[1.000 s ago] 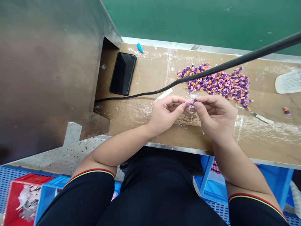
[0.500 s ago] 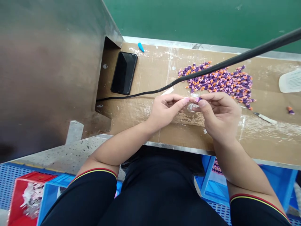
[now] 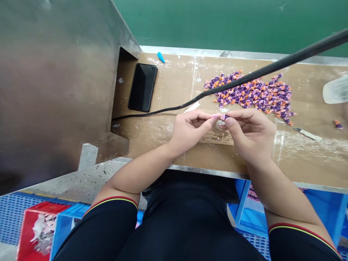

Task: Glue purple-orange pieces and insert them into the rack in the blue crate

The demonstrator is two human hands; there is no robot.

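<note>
One small purple piece (image 3: 224, 117) is pinched in the fingers of my right hand (image 3: 252, 136), on my side of the purple-and-orange pile (image 3: 252, 95), while my left hand (image 3: 187, 132) has bunched fingers holding what I cannot tell.

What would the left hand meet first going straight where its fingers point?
Likely the small purple piece held by the right hand; whether the left hand touches it is unclear.
</note>
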